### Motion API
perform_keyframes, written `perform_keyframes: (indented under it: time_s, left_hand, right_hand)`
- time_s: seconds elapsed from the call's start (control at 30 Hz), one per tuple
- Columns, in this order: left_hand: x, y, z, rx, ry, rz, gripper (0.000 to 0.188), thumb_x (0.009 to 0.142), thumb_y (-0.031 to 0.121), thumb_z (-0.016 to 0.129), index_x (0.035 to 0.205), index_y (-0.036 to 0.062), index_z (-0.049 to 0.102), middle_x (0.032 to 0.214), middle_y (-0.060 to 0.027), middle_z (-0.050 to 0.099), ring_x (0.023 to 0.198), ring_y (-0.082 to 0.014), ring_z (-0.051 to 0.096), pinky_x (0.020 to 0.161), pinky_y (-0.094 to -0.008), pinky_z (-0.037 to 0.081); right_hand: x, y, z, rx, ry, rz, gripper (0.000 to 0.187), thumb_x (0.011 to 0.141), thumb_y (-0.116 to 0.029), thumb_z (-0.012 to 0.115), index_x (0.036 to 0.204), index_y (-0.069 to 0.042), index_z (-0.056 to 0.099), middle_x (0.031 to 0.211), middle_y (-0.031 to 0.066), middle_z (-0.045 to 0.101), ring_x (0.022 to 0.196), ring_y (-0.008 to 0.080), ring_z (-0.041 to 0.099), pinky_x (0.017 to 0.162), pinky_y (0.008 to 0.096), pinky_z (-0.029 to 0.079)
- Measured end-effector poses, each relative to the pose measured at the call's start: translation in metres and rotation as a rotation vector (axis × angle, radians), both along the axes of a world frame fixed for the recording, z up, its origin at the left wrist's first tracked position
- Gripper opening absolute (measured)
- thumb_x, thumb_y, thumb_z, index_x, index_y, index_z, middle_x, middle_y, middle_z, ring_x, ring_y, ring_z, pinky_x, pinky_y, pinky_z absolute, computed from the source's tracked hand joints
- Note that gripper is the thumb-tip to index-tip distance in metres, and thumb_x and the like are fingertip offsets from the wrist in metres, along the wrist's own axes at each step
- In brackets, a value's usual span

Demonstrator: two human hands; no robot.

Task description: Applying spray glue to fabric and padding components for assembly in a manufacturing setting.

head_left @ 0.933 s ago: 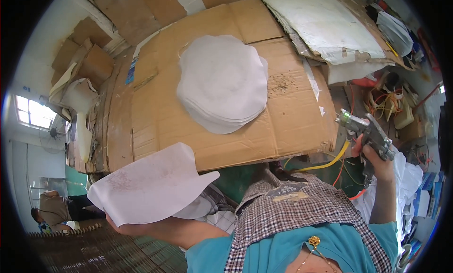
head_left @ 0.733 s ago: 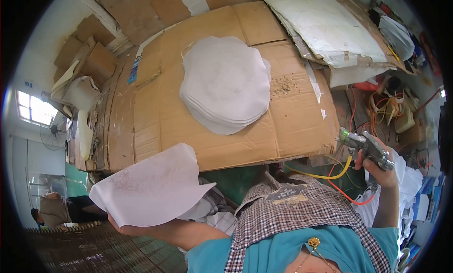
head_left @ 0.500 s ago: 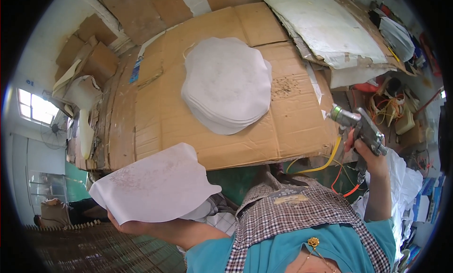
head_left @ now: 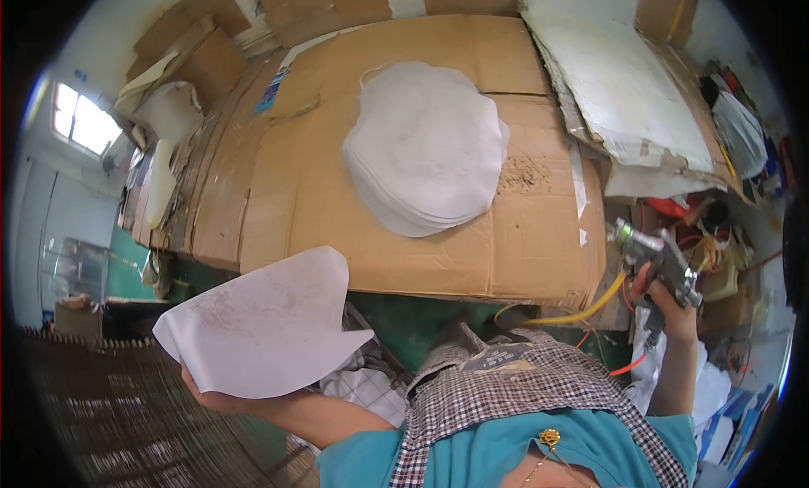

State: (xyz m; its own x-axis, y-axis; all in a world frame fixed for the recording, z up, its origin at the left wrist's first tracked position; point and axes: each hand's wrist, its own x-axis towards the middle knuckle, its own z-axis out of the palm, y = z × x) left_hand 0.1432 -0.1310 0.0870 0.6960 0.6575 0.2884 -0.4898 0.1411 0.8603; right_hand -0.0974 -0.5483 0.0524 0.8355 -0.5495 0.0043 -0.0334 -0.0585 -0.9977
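My left hand (head_left: 205, 392) grips the lower left edge of a pale, wavy-edged sheet (head_left: 261, 324), its fingers mostly hidden beneath. Brownish speckles cover part of the upward face. The sheet hangs tilted over the front left edge of the cardboard-topped table (head_left: 320, 218). Off the table's right corner, my right hand (head_left: 667, 298) is wrapped round the handle of a metal spray gun (head_left: 661, 256) with a green ring at its nozzle. A yellow hose (head_left: 581, 318) and an orange hose (head_left: 628, 367) run near it. On the table lies a stack of similar pale sheets (head_left: 425, 142).
A slatted rack (head_left: 101, 412) stands at the lower left. Paper-covered cardboard (head_left: 624, 92) lies at the far right, beside dark specks (head_left: 527, 176) on the table. White plastic bags (head_left: 712, 387) sit below my right arm. Cardboard boxes (head_left: 211, 62) stand far left.
My left hand has carried the sheet leftward, away from the stack. The spray gun sits slightly lower and farther right in the picture. The whole view has shifted a little.
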Motion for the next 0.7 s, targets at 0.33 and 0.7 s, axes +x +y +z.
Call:
perform_keyframes:
  time_s: [0.33, 0.7]
  left_hand:
    - [-0.059, -0.017, -0.002, -0.148, 0.148, 0.007, 0.038, 0.083, 0.023, 0.037, 0.1, -0.0045, 0.058, 0.096, -0.0159, 0.061, 0.082, -0.0274, 0.061, 0.069, -0.037, 0.051]
    - [-0.167, -0.021, -0.013, -0.139, 0.015, 0.103, 0.044, 0.083, 0.032, 0.037, 0.099, -0.0027, 0.058, 0.094, -0.0141, 0.061, 0.083, -0.0259, 0.06, 0.073, -0.0365, 0.05]
  right_hand:
    - [0.044, -0.085, -0.038, -0.033, 0.133, 0.054, 0.022, 0.081, -0.023, 0.058, 0.091, -0.003, 0.056, 0.079, 0.0047, 0.056, 0.074, 0.013, 0.054, 0.069, 0.0256, 0.041]
    - [0.196, 0.005, -0.218, -0.426, 0.105, 0.538, 0.059, 0.082, -0.02, 0.062, 0.129, 0.003, 0.035, 0.127, 0.0176, 0.044, 0.117, 0.028, 0.043, 0.098, 0.0359, 0.034]
